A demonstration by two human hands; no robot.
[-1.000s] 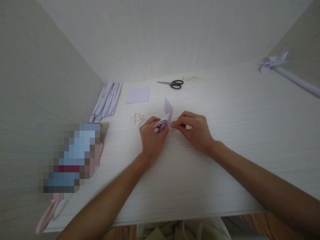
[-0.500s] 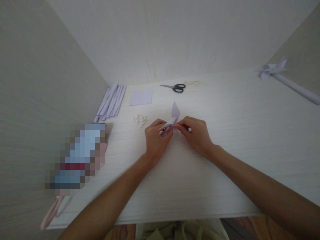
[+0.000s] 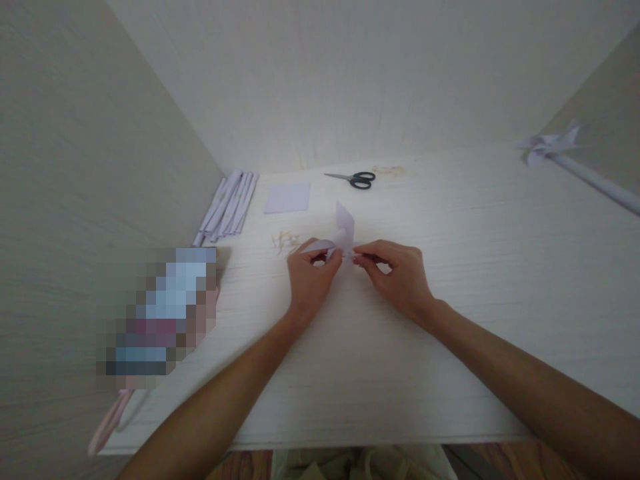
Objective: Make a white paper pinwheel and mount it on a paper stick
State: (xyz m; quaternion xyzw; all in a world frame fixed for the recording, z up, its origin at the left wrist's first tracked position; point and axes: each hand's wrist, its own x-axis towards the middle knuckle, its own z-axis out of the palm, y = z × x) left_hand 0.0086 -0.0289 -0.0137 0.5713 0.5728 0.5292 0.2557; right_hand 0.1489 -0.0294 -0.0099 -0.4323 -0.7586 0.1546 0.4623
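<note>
Head view: our left hand (image 3: 311, 275) pinched a seemingly unmounted pinwheel (image 3: 345, 219), right hand (image 3: 400, 275) narrowed, hold unclear; a mounted pinwheel (image 3: 575, 171) lay finished rightward.

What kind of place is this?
It looks like a craft table tucked in by pale walls: there are scissors, a bundle of rolled paper tubes and a paper pinwheel.

white table (image 3: 490, 280) | rolled papers (image 3: 231, 203) | paper square (image 3: 287, 198) | scissors (image 3: 362, 180) | pale slivers (image 3: 283, 241) | pinwheel (image 3: 547, 144) | pixelated object (image 3: 173, 300)
</note>
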